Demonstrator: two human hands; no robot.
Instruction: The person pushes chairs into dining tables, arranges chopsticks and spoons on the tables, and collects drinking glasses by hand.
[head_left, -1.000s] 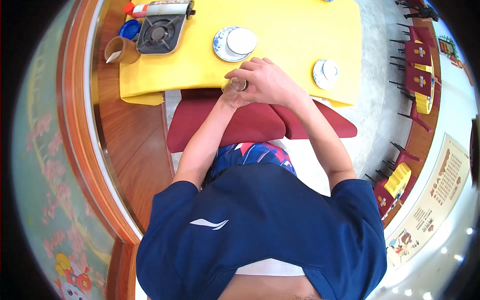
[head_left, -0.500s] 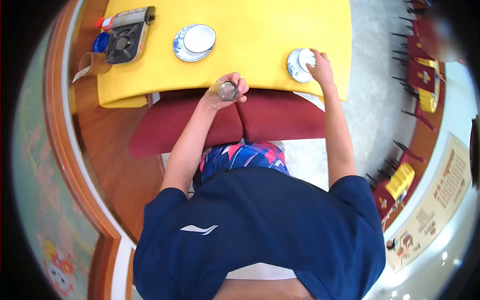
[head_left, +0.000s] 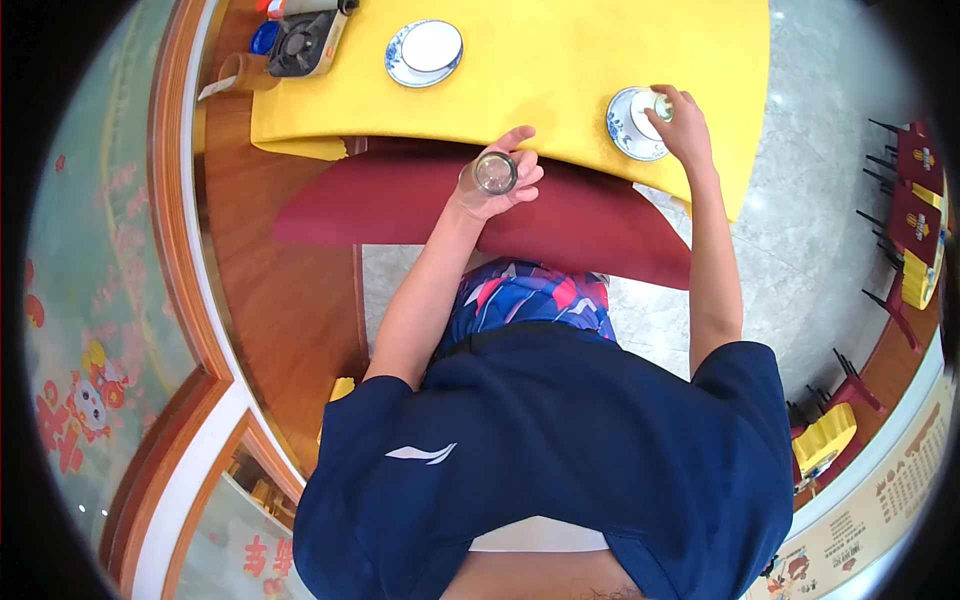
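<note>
A clear glass (head_left: pixel 495 173) rests in my left hand (head_left: pixel 500 185), its round end facing up, in front of the table's near edge. At the right part of the yellow tablecloth (head_left: pixel 530 75), my right hand (head_left: pixel 683 128) grips a small clear glass (head_left: pixel 663 107) over a white bowl (head_left: pixel 641 112). That bowl stands on a blue-patterned saucer (head_left: pixel 625 143). Whether the small glass touches the bowl cannot be made out. Farther left, another white bowl (head_left: pixel 432 46) sits on a blue-patterned plate (head_left: pixel 408 75), away from both hands.
A portable gas stove (head_left: pixel 303 45), a blue lid (head_left: pixel 265 38) and a brown container (head_left: pixel 245 73) stand at the table's left end. Red chairs (head_left: pixel 390 205) are tucked along the near edge. More red chairs (head_left: pixel 915 230) and yellow-covered tables appear far right.
My right hand has left my left hand, moved right to the bowl on the saucer, and now has a small glass in its grip. My left hand keeps its glass. The view has shifted.
</note>
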